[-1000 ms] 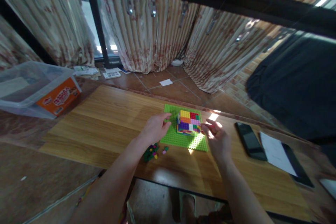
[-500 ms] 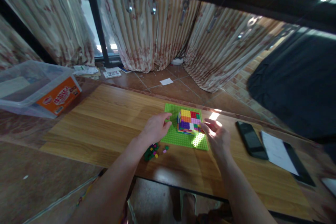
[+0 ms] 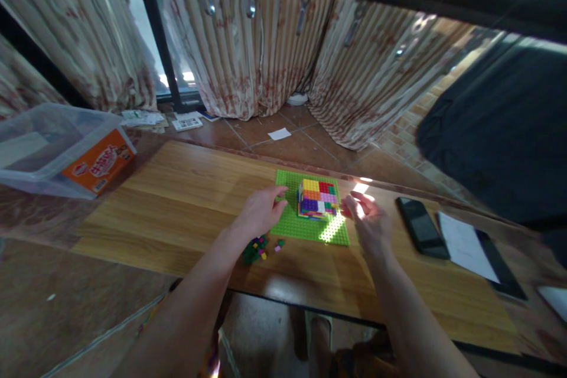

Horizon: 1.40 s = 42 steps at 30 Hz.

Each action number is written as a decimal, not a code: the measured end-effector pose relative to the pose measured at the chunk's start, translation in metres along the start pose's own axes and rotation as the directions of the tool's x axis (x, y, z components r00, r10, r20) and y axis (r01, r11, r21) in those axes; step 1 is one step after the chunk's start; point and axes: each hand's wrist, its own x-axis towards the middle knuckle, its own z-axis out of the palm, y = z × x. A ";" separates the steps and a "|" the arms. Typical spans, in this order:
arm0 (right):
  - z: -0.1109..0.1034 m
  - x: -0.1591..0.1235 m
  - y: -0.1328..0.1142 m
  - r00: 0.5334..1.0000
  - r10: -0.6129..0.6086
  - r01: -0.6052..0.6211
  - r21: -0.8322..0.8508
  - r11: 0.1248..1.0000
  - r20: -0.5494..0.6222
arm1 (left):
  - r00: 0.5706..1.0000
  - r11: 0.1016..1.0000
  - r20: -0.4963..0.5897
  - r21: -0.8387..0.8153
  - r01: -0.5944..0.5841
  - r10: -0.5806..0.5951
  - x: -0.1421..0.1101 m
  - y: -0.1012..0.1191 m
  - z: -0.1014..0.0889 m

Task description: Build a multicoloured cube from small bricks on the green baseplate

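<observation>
A block structure [image 3: 316, 198] of yellow, orange, red, purple, pink, white and green bricks stands on a green baseplate [image 3: 287, 227]. My left hand [image 3: 260, 210] hovers by the plate's left edge, its thumb and fingers apart with nothing visible between them. To the right of the structure is my right hand [image 3: 371, 221], a small gap off, fingers bent and apart; no brick shows in it, though the inside of the fingers is partly hidden. Near me, left of the plate's front edge, lies a pile of small loose bricks [image 3: 253, 250], with a few pink and green bricks [image 3: 279, 245] beside it.
A black phone [image 3: 422, 228] lies on the wooden table [image 3: 190, 195] at the right, near a white paper [image 3: 466, 246] over a dark flat object [image 3: 500, 269]. Left of the table stands a clear plastic bin [image 3: 53, 174] with an orange label. Curtains [image 3: 266, 59] hang behind.
My right hand has drawn back slightly from the structure's right side. My left hand stays by the plate's left edge. The whole view has shifted a little.
</observation>
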 end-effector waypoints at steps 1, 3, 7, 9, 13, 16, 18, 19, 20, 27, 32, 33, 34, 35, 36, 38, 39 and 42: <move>-0.001 -0.001 -0.005 0.997 -0.033 0.033 0.007 0.999 -0.063 | 1.000 1.000 -0.005 -0.001 0.000 0.000 0.000 -0.001 -0.001; 0.000 -0.008 -0.015 0.979 -0.123 0.122 -0.017 0.992 -0.166 | 1.000 1.000 -0.015 0.000 0.005 -0.005 0.001 -0.002 -0.002; 0.010 -0.035 -0.028 0.968 -0.232 0.226 -0.063 0.972 -0.100 | 1.000 1.000 -0.022 -0.003 0.017 -0.017 0.001 -0.001 -0.005; 0.018 -0.053 -0.030 0.956 -0.282 0.289 -0.091 0.953 0.084 | 1.000 1.000 -0.028 -0.006 0.014 -0.014 0.000 -0.001 -0.006; 0.036 -0.088 -0.028 0.761 -0.334 0.452 -0.086 0.888 0.556 | 0.999 1.000 -0.045 0.000 0.001 -0.001 -0.001 -0.002 -0.008; 0.051 -0.104 -0.020 0.673 -0.304 0.508 -0.123 0.852 0.675 | 0.999 1.000 -0.048 0.008 0.001 0.000 -0.001 -0.003 -0.010; 0.060 -0.110 -0.012 0.648 -0.336 0.594 -0.178 0.784 0.683 | 0.999 1.000 -0.049 0.010 0.002 -0.001 -0.001 -0.003 -0.011; 0.063 -0.111 -0.009 0.638 -0.352 0.634 -0.209 0.744 0.685 | 0.999 1.000 -0.049 0.009 0.002 -0.001 -0.001 -0.003 -0.011; 0.066 -0.112 -0.006 0.629 -0.364 0.668 -0.239 0.704 0.687 | 0.999 1.000 -0.048 0.009 0.002 -0.001 -0.001 -0.003 -0.011; 0.073 -0.114 -0.004 0.621 -0.390 0.727 -0.314 0.611 0.680 | 0.998 1.000 -0.056 0.014 0.005 -0.004 -0.002 -0.003 -0.013; 0.061 -0.109 -0.016 0.717 -0.362 0.586 -0.233 0.776 0.596 | 0.999 1.000 -0.050 0.016 0.010 -0.010 -0.002 -0.002 -0.014; 0.056 -0.106 -0.019 0.746 -0.339 0.533 -0.208 0.820 0.574 | 0.999 1.000 -0.049 0.016 0.011 -0.010 -0.001 -0.002 -0.013; 0.050 -0.101 -0.022 0.774 -0.315 0.479 -0.182 0.859 0.549 | 0.999 1.000 -0.048 0.016 0.012 -0.011 -0.001 -0.003 -0.013; 0.044 -0.095 -0.024 0.804 -0.296 0.433 -0.165 0.886 0.516 | 0.999 1.000 -0.047 0.013 0.012 -0.011 -0.001 -0.003 -0.012; 0.038 -0.088 -0.026 0.837 -0.277 0.391 -0.161 0.906 0.472 | 0.999 1.000 -0.046 0.008 0.010 -0.010 0.000 -0.005 -0.012; 0.024 -0.072 -0.027 0.892 -0.237 0.313 -0.149 0.938 0.384 | 0.999 1.000 -0.049 -0.006 0.012 -0.013 0.001 -0.011 -0.014; 0.018 -0.063 -0.027 0.927 -0.225 0.271 -0.121 0.955 0.300 | 0.998 1.000 -0.060 -0.015 0.022 -0.023 0.002 -0.015 -0.017; 0.001 -0.042 -0.025 0.973 -0.169 0.187 -0.107 0.976 0.158 | 0.981 0.993 -0.162 -0.054 0.102 -0.109 0.006 -0.034 -0.032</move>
